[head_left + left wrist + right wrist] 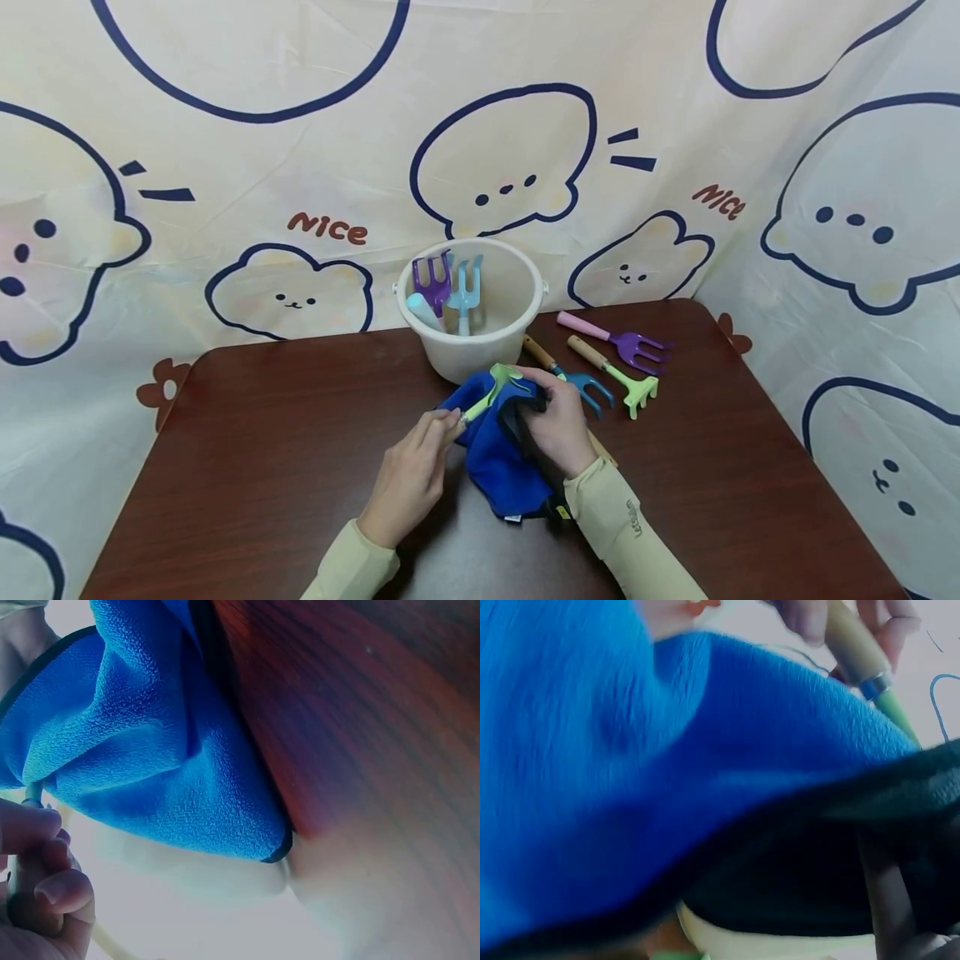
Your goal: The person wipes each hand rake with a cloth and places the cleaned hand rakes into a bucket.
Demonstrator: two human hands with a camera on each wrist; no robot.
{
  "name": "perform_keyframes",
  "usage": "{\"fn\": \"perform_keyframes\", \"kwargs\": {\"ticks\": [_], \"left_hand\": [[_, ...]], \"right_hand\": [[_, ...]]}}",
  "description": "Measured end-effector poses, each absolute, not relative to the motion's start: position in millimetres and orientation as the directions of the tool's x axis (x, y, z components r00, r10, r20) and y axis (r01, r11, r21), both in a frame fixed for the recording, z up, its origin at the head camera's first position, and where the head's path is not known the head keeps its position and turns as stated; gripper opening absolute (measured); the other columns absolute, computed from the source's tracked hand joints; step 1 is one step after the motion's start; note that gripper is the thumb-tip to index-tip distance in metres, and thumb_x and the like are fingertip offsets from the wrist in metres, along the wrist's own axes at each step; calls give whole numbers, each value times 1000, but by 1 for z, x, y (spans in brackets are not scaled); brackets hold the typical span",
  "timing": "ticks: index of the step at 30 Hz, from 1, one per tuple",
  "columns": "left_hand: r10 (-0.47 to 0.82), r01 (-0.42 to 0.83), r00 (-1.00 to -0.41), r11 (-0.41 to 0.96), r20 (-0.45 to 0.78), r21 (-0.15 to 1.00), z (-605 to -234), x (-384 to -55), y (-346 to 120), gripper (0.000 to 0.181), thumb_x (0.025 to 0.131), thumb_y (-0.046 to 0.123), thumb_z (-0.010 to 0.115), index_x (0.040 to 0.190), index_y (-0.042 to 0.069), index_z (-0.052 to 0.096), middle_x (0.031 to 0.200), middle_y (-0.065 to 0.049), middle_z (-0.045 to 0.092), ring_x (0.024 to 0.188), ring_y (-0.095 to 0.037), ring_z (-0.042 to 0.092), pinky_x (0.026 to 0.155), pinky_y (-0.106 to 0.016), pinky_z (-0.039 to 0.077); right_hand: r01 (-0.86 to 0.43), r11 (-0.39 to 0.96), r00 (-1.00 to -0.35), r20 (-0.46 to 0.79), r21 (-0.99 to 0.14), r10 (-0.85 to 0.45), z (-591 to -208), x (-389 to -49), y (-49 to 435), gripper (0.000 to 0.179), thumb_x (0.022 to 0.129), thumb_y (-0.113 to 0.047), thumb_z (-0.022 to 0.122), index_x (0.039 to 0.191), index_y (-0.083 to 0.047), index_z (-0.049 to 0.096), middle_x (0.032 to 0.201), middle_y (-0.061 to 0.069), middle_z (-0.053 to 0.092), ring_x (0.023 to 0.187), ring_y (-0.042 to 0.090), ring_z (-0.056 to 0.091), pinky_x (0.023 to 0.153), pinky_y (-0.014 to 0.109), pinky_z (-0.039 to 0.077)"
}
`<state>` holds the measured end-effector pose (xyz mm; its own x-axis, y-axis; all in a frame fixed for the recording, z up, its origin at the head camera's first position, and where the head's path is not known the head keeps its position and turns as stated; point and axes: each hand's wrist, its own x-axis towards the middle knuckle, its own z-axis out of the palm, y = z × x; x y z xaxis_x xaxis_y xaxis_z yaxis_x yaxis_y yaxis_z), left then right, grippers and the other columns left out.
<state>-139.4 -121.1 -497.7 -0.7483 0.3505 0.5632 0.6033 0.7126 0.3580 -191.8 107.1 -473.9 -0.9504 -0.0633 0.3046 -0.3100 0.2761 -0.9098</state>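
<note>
My left hand [411, 475] grips the wooden handle of a small light-green garden tool [480, 407], its head pointing up and to the right. A blue cloth [498, 467] with black edging lies behind and around that head, hiding part of it. My right hand [557, 421] holds the cloth by its dark side, fingertips at the tool's head. In the left wrist view, fingers curl around the wooden handle [31, 896] beside the draped cloth [150, 750]. The right wrist view shows the metal collar [875, 685] between handle and green shaft, just above the cloth.
Behind my hands stands a white bucket [468, 354] holding a purple fork [432, 287] and light-blue tools. To its right lie another purple fork [633, 348], a green rake [637, 390] and a blue fork [588, 387]. A wooden handle [602, 448] shows beside my right wrist.
</note>
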Motion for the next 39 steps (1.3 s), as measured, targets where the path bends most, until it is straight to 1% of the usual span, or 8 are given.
{"fn": "perform_keyframes", "kwargs": {"ticks": [8,15,20,25,30,34,37,39], "left_hand": [[349,583,-747,753,565,305,-497,-140,-122,42,93,-4,70,132,7,62,118,-7,66,105,-19,71,78,-34,62],[371,588,-721,774,585,235,-497,-141,-125,45,91,-6,68,133,5,63,117,-10,67,100,-22,71,76,-37,63],[391,589,-701,789,596,175,-497,-140,-126,45,88,-9,67,131,6,64,115,-12,67,96,-24,71,71,-37,62],[391,579,-698,802,600,150,-496,-140,-126,42,89,-8,68,129,6,64,114,-13,67,93,-24,71,68,-36,62],[391,572,-698,808,600,140,-494,-139,-126,44,88,-8,70,130,5,64,115,-13,67,93,-24,71,69,-36,62],[392,572,-693,810,605,130,-493,-138,-126,44,88,-8,70,130,5,64,115,-14,67,94,-24,71,69,-36,62],[394,572,-679,813,619,109,-490,-138,-127,41,88,-9,67,127,4,64,115,-14,67,94,-25,71,66,-35,62],[378,557,-673,825,635,99,-488,-140,-129,40,87,-10,64,125,2,64,114,-15,66,94,-26,70,64,-36,61]], "right_hand": [[-394,528,-912,390,-752,-125,-471,-189,107,37,85,7,74,119,-7,75,111,9,78,100,23,75,87,43,61],[-487,675,-843,500,-554,-198,-474,-190,106,26,76,8,79,100,-3,74,94,13,78,84,26,75,77,43,62],[-498,743,-816,531,-448,-226,-476,-189,104,24,71,5,84,89,-3,70,83,12,74,75,27,72,70,42,60],[-498,750,-810,544,-435,-221,-475,-189,102,26,69,5,85,80,-5,64,75,11,71,66,25,68,63,40,57],[-500,739,-813,540,-452,-219,-474,-190,104,26,71,7,87,85,-5,68,83,11,76,73,25,73,69,41,61],[-474,725,-847,484,-500,-219,-469,-189,109,30,73,7,87,98,-5,75,94,11,79,82,25,76,78,43,63],[-439,723,-879,420,-533,-225,-461,-188,117,36,76,5,86,110,-6,78,103,12,80,90,29,77,83,46,62],[-419,732,-890,401,-538,-215,-456,-189,126,40,76,5,86,113,-7,79,107,13,79,94,31,77,86,48,61]]}}
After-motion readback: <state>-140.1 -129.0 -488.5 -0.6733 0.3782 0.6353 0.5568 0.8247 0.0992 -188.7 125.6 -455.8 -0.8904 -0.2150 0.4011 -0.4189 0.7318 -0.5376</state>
